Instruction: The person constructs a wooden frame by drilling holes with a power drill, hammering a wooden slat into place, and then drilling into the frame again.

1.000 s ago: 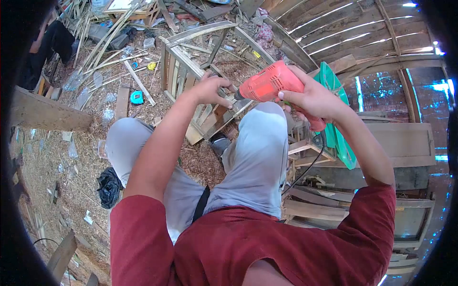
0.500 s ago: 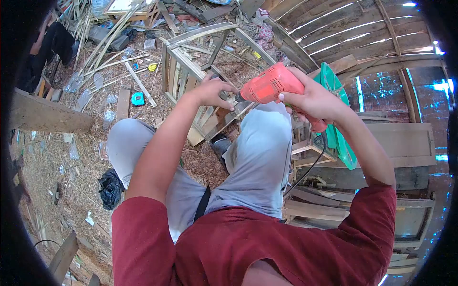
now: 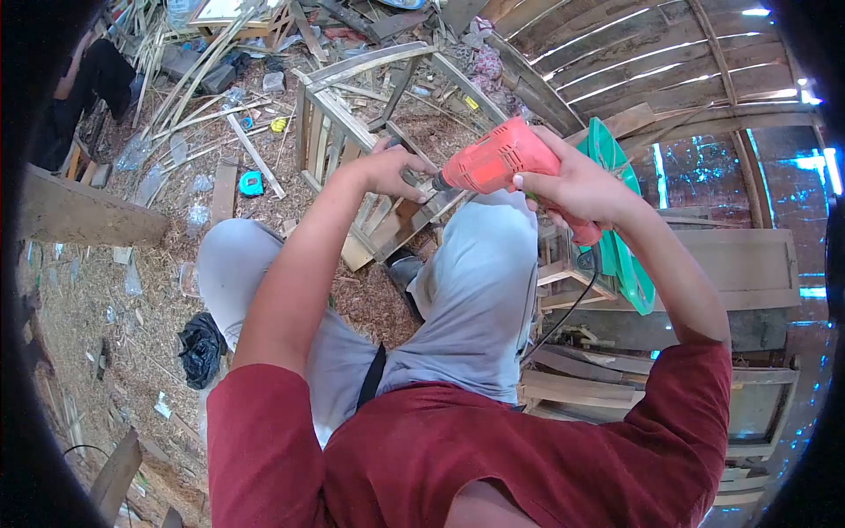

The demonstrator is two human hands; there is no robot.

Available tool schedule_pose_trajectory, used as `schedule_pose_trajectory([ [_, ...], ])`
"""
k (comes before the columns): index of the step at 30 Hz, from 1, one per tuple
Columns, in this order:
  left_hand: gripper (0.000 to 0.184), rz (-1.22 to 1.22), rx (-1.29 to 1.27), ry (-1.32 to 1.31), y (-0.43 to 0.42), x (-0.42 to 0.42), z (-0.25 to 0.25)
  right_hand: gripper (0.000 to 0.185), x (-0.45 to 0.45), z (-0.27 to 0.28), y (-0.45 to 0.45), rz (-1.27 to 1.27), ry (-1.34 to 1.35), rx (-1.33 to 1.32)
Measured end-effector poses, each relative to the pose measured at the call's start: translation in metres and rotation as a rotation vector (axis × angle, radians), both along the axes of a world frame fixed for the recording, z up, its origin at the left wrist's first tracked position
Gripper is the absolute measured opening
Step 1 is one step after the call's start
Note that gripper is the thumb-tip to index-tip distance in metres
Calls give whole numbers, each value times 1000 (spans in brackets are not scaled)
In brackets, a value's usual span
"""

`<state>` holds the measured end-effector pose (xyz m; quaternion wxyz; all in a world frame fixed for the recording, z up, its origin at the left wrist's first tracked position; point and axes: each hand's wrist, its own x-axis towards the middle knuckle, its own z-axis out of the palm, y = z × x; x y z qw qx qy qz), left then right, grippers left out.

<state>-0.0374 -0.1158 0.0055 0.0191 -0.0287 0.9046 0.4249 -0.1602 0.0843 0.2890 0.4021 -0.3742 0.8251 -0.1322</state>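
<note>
My right hand [image 3: 576, 180] is wrapped around the grip of a red corded power drill [image 3: 502, 158], which points left and slightly down. The drill's chuck and tip meet the rail of a wooden frame [image 3: 339, 119] between my knees. My left hand [image 3: 396, 172] closes over that rail just beside the tip, thumb on the near side and fingers partly hidden. A small dark object [image 3: 389, 143] shows past its knuckles; I cannot make out what it is. The exact contact point of the bit is too small to see.
Sawdust and wood scraps cover the ground. A teal tape measure [image 3: 251, 183], a black plastic bag [image 3: 202, 350] and thin wood strips [image 3: 198, 75] lie to the left. A green plastic chair [image 3: 616, 220] and stacked panels [image 3: 713, 268] stand right. Another person's dark-clothed leg [image 3: 97, 88] shows upper left.
The view has shifted very slightly. Both hands, the drill and the wooden frame keep nearly the same positions.
</note>
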Motion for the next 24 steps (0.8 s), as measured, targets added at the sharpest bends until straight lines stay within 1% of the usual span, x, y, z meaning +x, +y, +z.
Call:
schedule_pose_trajectory([
  [7, 69, 4, -6, -20, 0, 1, 6, 75, 2, 6, -5, 0, -13, 59],
  [14, 69, 7, -4, -3, -1, 0, -3, 74, -6, 1, -3, -1, -38, 24],
  [19, 69, -2, 11, -35, 0, 1, 5, 72, -6, -1, -1, 8, -35, -4],
  [24, 69, -1, 11, -18, 0, 1, 3, 71, 1, 5, -4, -3, -34, 30],
])
